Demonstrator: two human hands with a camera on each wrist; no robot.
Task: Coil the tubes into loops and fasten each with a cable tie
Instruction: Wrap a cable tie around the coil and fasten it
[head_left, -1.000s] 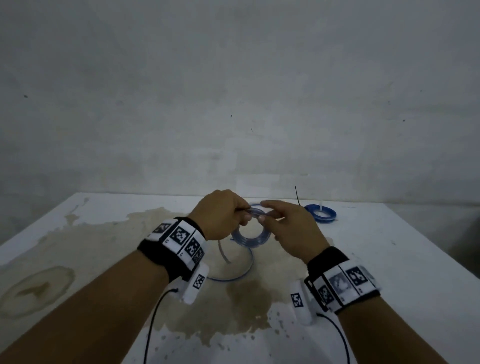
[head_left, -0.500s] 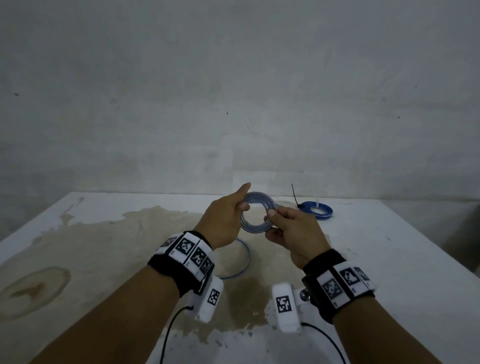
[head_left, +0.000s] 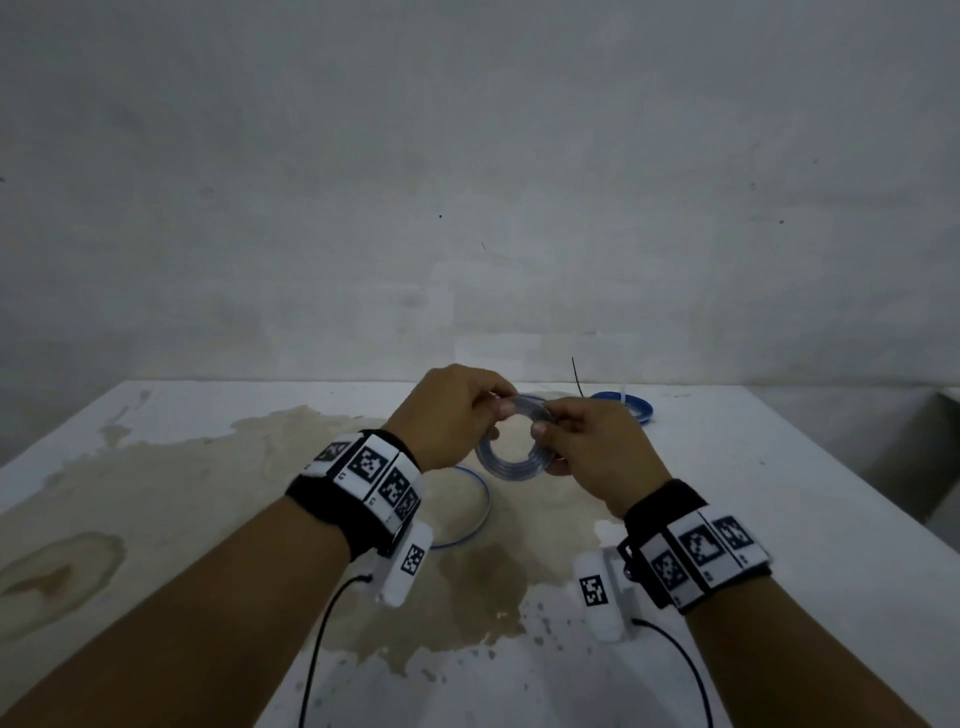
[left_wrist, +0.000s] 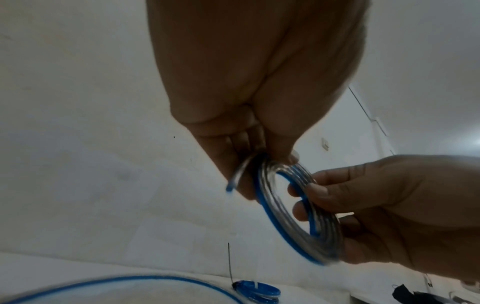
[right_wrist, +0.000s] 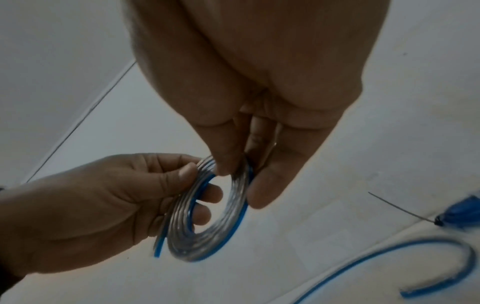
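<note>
Both hands up off the stained white bench (head_left: 779, 519). My left hand (head_left: 447, 415) pinches the clear blue-striped tube coil (head_left: 514, 457) at its top, right hand (head_left: 592, 447) pinches its right side. Half a second back the coil stood higher and more face-on; now tipped down, short free end poking out by left hand. Coiling looks done, tie next. Loose blue tube (head_left: 475, 512) below hands; beyond right hand, tied blue coil (head_left: 628, 405) with black cable tie (head_left: 577, 376).

Both forearms raised – left hand (head_left: 451, 410) & right hand (head_left: 597, 446) close together, fingers (right_wrist: 205, 195) curled, pinching.
</note>
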